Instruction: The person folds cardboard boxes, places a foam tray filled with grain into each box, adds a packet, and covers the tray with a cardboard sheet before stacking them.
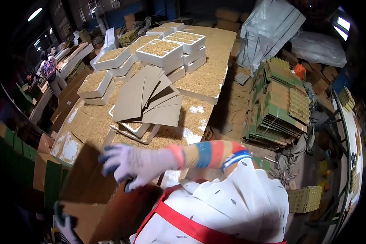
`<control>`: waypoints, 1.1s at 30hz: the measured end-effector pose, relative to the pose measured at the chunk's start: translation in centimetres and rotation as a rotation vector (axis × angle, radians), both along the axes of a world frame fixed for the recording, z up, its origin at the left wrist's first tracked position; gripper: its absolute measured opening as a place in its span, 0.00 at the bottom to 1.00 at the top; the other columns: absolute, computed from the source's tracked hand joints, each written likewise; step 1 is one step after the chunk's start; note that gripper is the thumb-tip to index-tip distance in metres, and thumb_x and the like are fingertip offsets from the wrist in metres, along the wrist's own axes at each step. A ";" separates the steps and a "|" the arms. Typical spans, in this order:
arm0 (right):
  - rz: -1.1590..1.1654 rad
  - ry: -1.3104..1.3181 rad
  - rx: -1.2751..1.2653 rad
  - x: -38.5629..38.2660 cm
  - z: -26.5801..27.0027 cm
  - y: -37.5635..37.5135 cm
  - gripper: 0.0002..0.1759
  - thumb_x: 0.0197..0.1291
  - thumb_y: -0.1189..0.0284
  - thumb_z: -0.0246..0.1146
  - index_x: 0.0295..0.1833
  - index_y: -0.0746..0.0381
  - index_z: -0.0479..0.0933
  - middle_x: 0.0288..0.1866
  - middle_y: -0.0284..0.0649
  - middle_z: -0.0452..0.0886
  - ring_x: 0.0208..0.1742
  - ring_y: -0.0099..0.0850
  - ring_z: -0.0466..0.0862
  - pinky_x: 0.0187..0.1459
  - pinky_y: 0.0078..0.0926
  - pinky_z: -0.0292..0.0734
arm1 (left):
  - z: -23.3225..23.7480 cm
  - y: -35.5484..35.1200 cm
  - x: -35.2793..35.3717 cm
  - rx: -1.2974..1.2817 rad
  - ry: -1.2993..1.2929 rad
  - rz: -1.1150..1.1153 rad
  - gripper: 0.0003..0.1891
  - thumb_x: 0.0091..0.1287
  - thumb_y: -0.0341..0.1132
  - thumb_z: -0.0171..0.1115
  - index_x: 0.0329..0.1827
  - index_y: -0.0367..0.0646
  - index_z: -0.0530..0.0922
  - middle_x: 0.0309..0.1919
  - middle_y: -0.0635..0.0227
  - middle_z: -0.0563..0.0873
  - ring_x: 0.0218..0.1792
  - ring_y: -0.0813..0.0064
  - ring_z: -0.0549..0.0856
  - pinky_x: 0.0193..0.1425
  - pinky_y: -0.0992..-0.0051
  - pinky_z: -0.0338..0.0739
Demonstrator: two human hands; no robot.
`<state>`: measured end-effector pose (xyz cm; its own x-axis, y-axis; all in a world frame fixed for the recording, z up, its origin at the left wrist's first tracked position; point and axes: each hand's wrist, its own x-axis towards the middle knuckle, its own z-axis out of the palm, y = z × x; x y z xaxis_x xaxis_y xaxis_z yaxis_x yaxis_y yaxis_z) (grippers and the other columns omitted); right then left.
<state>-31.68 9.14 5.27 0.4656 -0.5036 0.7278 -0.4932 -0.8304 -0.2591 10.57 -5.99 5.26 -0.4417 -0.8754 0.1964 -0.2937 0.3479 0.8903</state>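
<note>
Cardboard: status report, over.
Right hand gloved, spread open on cardboard. Left hand gripping its lower edge. Fanned sheets and filled trays lie beyond, clear of both hands.

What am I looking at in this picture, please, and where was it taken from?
There is no machine here. One camera sits on a person's head and looks down at their gloved hands. The right hand, on a striped sleeve, has its grip on the upper edge of a brown cardboard sheet. The left hand is at the sheet's lower corner, mostly cut off, so its grip is unclear. Beyond lies a table strewn with loose husk-like chaff. It bears white trays filled with the chaff and a fanned pile of cardboard sheets. Stacked egg trays stand to the right, and another person works far off on the left.
</note>
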 end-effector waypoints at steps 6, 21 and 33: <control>0.514 0.001 0.588 6.5 -5.8 -3.0 0.39 0.51 0.61 0.70 0.70 0.56 0.66 0.67 0.54 0.68 0.68 0.49 0.67 0.66 0.44 0.63 | -12.2 4.6 -4.8 -0.756 -0.820 -0.368 0.13 0.54 0.41 0.69 0.41 0.46 0.84 0.31 0.58 0.85 0.37 0.58 0.85 0.47 0.67 0.78; 0.037 0.775 0.772 10.4 0.4 -11.8 0.37 0.54 0.39 0.57 0.46 0.66 0.78 0.51 0.55 0.75 0.53 0.50 0.76 0.57 0.47 0.69 | -13.1 6.2 -2.1 -0.231 -0.322 0.529 0.59 0.53 0.40 0.75 0.78 0.40 0.37 0.73 0.53 0.56 0.67 0.64 0.66 0.70 0.69 0.63; 0.109 -0.702 1.356 3.9 -9.3 -9.8 0.36 0.64 0.50 0.58 0.67 0.65 0.64 0.58 0.40 0.76 0.58 0.31 0.76 0.57 0.29 0.74 | -10.7 5.1 -0.2 -0.364 -0.569 0.441 0.23 0.64 0.47 0.61 0.56 0.41 0.76 0.46 0.47 0.83 0.47 0.46 0.81 0.55 0.56 0.73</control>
